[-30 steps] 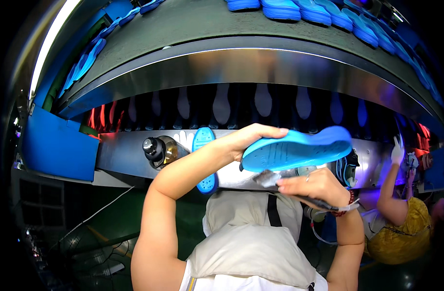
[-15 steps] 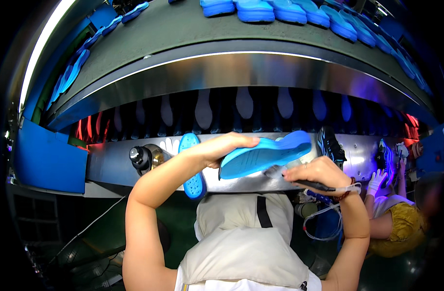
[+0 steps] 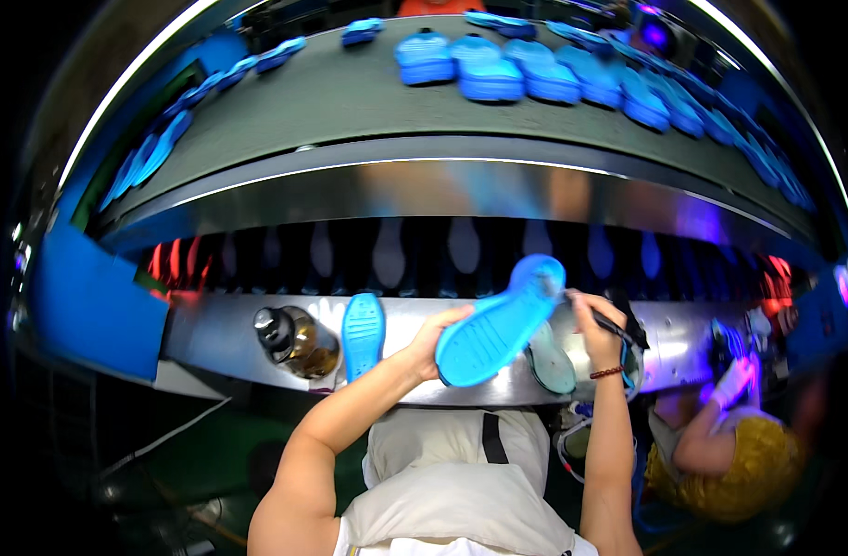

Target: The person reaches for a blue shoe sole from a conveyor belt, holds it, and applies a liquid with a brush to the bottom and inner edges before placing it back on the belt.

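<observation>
Seen from above, a person in a pale apron works at a metal ledge [image 3: 225, 335] with 2 bare hands. The left hand [image 3: 430, 341] grips the lower left side of a blue shoe sole [image 3: 493, 335], fingers closed on its edge. The sole is held up over the ledge, tilted, its inner face turned to the wearer and its rounded upper end leaning right. The right hand [image 3: 594, 326] pinches a dark-handled brush [image 3: 611, 323] beside that upper end; the brush's tip is blurred, so whether it touches the sole cannot be told.

Brushing on this sole looks under way rather than finished, judging by both hands being busy with it. How much of its face is done does not show. A 2nd blue sole [image 3: 363, 335] lies on the ledge, well apart on the left, with no hand on it; whether it has been brushed cannot be told.

Beside it stands a bottle [image 3: 299, 343] with a dark cap. Below the right hand lies a pale green sole-shaped piece [image 3: 552, 361]. Beyond, many blue soles [image 3: 490, 76] line a dark green belt [image 3: 326, 111]. At the right, a co-worker's gloved hand [image 3: 734, 380] is near the same ledge.
</observation>
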`<state>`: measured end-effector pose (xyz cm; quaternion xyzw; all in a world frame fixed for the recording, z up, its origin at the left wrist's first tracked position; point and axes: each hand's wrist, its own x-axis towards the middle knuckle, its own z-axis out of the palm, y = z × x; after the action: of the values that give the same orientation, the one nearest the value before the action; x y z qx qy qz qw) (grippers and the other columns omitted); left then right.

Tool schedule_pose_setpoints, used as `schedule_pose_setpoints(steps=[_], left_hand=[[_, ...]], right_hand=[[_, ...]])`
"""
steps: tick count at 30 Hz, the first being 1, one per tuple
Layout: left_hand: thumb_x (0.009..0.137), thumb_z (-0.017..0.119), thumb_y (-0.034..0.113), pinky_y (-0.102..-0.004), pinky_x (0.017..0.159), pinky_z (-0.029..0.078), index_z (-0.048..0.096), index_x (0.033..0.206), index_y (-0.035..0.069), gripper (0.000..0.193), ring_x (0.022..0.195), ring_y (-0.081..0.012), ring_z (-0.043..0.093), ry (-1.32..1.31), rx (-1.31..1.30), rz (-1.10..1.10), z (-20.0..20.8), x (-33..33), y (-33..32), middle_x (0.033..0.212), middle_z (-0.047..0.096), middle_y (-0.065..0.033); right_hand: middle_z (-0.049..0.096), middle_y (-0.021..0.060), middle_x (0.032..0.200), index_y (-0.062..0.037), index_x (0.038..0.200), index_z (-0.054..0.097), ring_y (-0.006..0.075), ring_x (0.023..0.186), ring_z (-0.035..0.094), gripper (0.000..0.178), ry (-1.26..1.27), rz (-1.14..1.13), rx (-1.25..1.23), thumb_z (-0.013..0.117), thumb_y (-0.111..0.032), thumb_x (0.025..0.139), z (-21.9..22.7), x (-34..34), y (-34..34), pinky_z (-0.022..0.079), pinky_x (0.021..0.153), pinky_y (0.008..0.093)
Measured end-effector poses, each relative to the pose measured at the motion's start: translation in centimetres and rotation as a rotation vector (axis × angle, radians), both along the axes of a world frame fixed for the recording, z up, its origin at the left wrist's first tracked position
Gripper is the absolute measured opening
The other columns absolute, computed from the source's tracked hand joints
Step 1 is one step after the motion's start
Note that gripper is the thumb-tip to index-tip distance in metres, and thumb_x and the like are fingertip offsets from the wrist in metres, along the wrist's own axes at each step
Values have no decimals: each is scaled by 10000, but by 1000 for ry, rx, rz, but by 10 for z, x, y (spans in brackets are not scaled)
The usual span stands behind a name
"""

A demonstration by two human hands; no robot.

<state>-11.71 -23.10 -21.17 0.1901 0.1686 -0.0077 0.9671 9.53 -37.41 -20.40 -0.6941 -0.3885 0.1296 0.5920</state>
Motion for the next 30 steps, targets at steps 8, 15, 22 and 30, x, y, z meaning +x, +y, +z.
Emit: schedule_pose_setpoints(steps=[8, 15, 22, 30], left_hand=[[845, 499, 355, -404, 814, 477, 442, 1214, 29, 496, 973, -258, 566, -3, 162, 181, -19, -26, -1, 1118, 546, -152], [832, 411, 436, -535, 808, 455, 388, 1244, -55, 641, 954, -410, 553, -353, 359, 764, 107, -118, 55, 1145, 508, -250], [883, 212, 506, -538, 1029, 204, 175, 1360, 24, 679, 1268, -343, 270, -713, -147, 1459, 174, -139, 237, 1387, 252, -180], [834, 526, 352, -391, 991, 320, 313, 1290, -17, 624, 1180, -284, 400, -18, 959, 929, 191, -4, 207, 1294, 377, -194]], right_hand=[[643, 161, 814, 6, 868, 649, 121, 503, 568, 133, 145, 483, -164, 606, -89, 784, 9, -53, -38, 425, 425, 231], [605, 187, 944, -1, 947, 523, 78, 370, 378, 263, 714, 314, 530, 449, -251, 913, -36, -27, -49, 305, 374, 173], [606, 167, 930, 0, 955, 542, 90, 432, 425, 248, 864, 217, 490, 458, -230, 912, -49, -46, -37, 321, 396, 177], [610, 91, 855, -23, 935, 564, 87, 430, 416, 221, 928, 59, 409, 470, -221, 904, -64, -45, -44, 334, 402, 210]])
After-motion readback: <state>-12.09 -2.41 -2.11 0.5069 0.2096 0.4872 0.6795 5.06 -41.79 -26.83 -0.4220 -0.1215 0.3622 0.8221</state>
